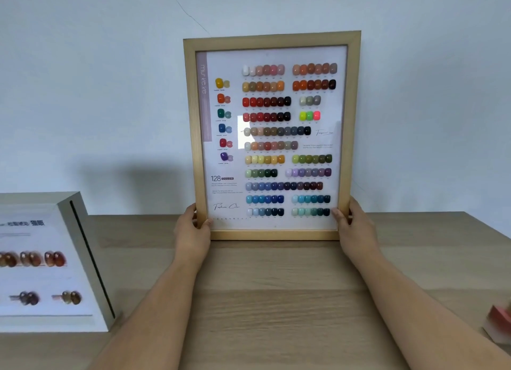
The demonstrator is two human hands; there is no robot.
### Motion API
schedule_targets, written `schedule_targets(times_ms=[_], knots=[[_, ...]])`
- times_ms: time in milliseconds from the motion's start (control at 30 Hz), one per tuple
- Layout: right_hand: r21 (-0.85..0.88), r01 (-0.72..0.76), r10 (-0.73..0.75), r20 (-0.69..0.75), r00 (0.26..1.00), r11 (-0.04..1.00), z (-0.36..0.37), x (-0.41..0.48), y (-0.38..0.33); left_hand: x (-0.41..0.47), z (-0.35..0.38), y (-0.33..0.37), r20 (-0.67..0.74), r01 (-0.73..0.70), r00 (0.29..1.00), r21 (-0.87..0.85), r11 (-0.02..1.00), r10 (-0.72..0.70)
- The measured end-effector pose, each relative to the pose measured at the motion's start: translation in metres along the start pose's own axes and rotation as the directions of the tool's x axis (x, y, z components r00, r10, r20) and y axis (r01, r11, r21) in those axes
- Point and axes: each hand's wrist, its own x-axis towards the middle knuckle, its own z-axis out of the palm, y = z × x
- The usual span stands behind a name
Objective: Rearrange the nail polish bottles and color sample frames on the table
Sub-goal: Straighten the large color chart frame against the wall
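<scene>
A large wooden color sample frame (272, 39) stands upright at the back of the table, its top against or near the wall, with rows of many colored nail samples behind its pane. My left hand (193, 231) grips its lower left corner, thumb on the front. My right hand (355, 226) grips its lower right corner the same way. The frame's bottom edge rests on the wooden table (276, 300). No whole nail polish bottle is visible.
A white box-style sample display (52, 261) with brown and amber nail samples lies at the left of the table. A pink and white object (500, 322) is cut off at the right edge. A pale wall runs behind the table.
</scene>
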Motion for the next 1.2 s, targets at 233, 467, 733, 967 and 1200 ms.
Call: schedule_targets(times_ms=[233, 467, 733, 967, 1200], knots=[[0.028, 0.001, 0.0, -0.055, 0.998, 1.0, -0.007, -0.008, -0.002, -0.006, -0.008, 0.008, -0.092, -0.042, 0.995, -0.022, 0.999, 0.04], [-0.049, 0.046, -0.049, -0.05, 0.998, 0.998, -0.007, -0.009, -0.005, -0.009, -0.014, 0.011, -0.086, -0.07, 0.994, 0.002, 0.998, 0.07], [-0.099, 0.053, -0.059, -0.061, 0.996, 0.994, -0.007, -0.011, -0.009, -0.01, -0.014, 0.011, -0.079, -0.048, 0.996, 0.005, 0.999, 0.048], [-0.132, 0.072, -0.083, -0.079, 0.993, 0.989, -0.007, -0.01, -0.009, -0.01, -0.014, 0.014, -0.061, -0.149, 0.986, 0.097, 0.984, 0.155], [-0.127, 0.053, -0.063, -0.074, 0.995, 0.991, -0.006, -0.007, -0.006, -0.009, -0.013, 0.015, -0.041, -0.159, 0.985, 0.171, 0.972, 0.168]])
